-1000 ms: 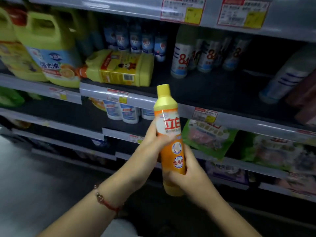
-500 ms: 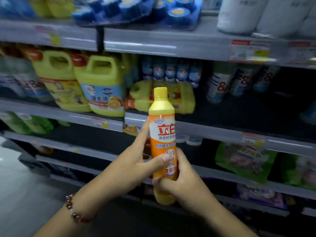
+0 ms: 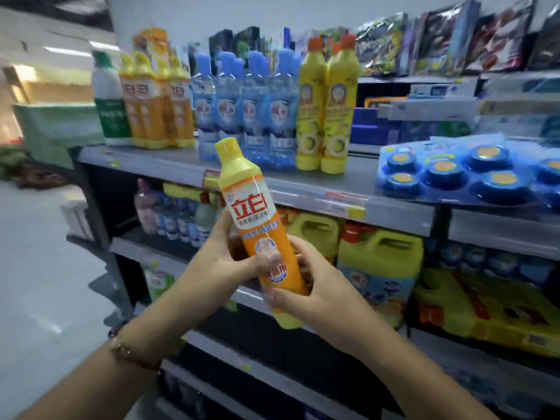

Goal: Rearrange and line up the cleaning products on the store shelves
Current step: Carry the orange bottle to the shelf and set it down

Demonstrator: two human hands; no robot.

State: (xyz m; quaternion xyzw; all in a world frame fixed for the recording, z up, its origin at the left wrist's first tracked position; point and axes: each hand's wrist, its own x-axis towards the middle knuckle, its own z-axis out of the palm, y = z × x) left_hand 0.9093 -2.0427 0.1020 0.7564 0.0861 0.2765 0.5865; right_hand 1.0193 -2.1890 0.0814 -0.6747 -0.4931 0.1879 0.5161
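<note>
From the head camera, both hands are holding one orange bottle (image 3: 263,234) out in front of the shelving, tilted a little to the left, its yellow cap pointing up toward the top shelf (image 3: 169,165). The left hand (image 3: 218,268) is wrapping the bottle's middle, thumb pressing across the label, while the right hand (image 3: 318,286) is gripping lower down, fingers curling round the base. So the bottle is in the air, not yet on any shelf. On the top shelf the lining-up is looking well along: a row of matching orange bottles (image 3: 157,107) is standing upright beside a green-and-white bottle (image 3: 110,104), then clear blue bottles (image 3: 245,116) packed side by side, then two yellow bottles (image 3: 325,110) touching each other. My read is that the held bottle belongs with its orange twins at the left, and that placing is what is left for this item; further along, a flat blue blister pack (image 3: 463,174) of round blocks is lying rather than standing. The shelf below, with its big yellow jugs (image 3: 378,262), is too dim and blurred to judge for order. As for feel, the bottle is looking like smooth, glossy plastic, slim and round, narrowing to a shoulder under a ridged screw cap, with a slick printed sleeve. The jugs are squat, boxy, with moulded handles; the blue bottles are translucent; the shelf edge is plain grey metal carrying price tags.
</note>
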